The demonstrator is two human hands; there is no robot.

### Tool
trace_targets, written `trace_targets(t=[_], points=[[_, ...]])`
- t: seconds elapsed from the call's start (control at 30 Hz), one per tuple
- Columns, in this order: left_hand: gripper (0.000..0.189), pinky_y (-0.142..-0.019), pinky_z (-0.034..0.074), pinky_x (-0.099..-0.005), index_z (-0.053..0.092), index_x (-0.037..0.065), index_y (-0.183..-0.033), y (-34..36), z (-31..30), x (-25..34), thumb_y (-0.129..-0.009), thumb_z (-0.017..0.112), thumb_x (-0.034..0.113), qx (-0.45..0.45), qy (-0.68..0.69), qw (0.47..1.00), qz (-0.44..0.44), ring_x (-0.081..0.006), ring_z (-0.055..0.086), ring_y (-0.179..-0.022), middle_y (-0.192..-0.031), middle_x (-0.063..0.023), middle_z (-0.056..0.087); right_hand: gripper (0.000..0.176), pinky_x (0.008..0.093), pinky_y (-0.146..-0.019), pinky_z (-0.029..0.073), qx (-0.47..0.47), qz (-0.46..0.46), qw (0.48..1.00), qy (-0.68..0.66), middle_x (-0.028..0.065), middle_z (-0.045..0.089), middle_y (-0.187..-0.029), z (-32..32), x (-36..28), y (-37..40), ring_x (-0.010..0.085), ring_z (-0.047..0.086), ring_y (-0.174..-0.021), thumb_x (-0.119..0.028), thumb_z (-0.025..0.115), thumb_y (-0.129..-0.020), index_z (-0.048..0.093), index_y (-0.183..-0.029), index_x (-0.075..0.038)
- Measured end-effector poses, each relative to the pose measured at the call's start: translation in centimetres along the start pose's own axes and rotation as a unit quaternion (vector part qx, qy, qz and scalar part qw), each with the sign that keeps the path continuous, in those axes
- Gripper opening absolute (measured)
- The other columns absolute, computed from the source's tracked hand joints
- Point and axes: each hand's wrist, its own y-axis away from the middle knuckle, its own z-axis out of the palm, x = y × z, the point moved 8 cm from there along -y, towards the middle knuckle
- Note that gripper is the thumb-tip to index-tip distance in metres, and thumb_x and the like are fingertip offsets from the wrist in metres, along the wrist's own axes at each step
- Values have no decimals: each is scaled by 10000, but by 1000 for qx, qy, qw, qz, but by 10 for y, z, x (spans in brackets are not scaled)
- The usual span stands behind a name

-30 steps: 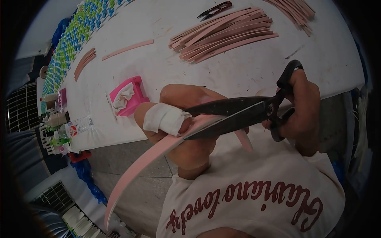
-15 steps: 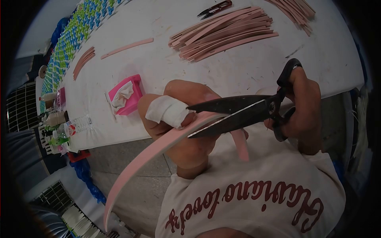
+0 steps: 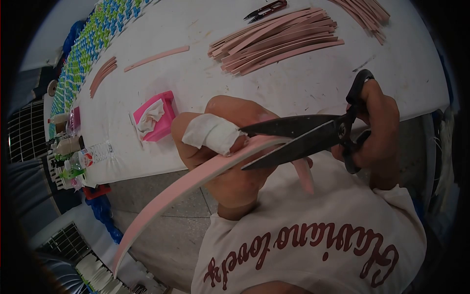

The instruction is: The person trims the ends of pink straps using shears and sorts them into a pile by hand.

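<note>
My left hand point(image 3: 236, 183) is closed on a long, curved pink strip point(image 3: 169, 198), pinching it under a thumb wrapped in a white bandage point(image 3: 209, 133). One end of the strip hangs down to the lower left; a shorter end point(image 3: 303, 176) shows on the right side of the hand. Black scissors point(image 3: 313, 132) are in my right hand point(image 3: 381, 130), with fingers through the handles. Their blades are spread, one above and one below the strip beside the bandaged thumb.
On the white table point(image 3: 196, 83) lie a pile of pink strips point(image 3: 279, 41), a second bundle point(image 3: 362, 17), a single strip point(image 3: 156, 58), short pieces point(image 3: 103, 76), thread snips point(image 3: 265, 11) and a pink tissue box point(image 3: 164, 117). Bottles point(image 3: 90, 156) line the left edge, near many blue-green pieces point(image 3: 93, 59).
The scissors have shifted slightly right, their blades still spread around the strip. The strip's long hanging end has swung a little left.
</note>
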Motion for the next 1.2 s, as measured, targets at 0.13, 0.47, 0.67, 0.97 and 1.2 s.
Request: trace_targets(t=[0.13,0.47,0.67,0.97,1.2], points=[[282,-589,583,-363,337,-78,-1099,0,0,0,-858,454,12,-1,-9,1000,6,-364,625,-735,-916,-249,531,528,226,-448,417,-17,21,1000,-14,54,494,-659,1,3,0,132,508,-507,-178,797,-427,504,-825,9],[300,-571,596,-359,435,-7,-1140,-8,10,2,-843,430,-47,-73,-7,994,78,-305,608,-798,-986,-173,465,513,249,-434,414,-1,3,1000,27,66,484,-657,1,0,1,154,518,-506,-214,789,-465,501,-818,22],[298,-570,594,-346,441,-5,-1134,-4,4,-1,-841,428,-57,-32,-5,999,18,-286,609,-749,-960,-162,470,520,258,-420,409,-14,-4,999,47,76,475,-658,5,-1,3,162,510,-491,-238,789,-475,496,-809,33],[241,-535,593,-361,471,-41,-1059,-9,4,3,-820,459,-58,-30,-11,998,61,-297,612,-739,-932,-172,481,532,260,-433,426,-27,-4,998,56,69,455,-632,10,-2,4,169,487,-486,-189,758,-440,459,-822,29],[213,-512,595,-368,506,-46,-1018,-8,-3,4,-807,486,-54,-31,-33,997,56,-289,604,-776,-926,-160,480,496,248,-401,402,-13,-15,998,57,59,474,-640,8,-5,3,144,505,-472,-178,779,-462,493,-809,33]])
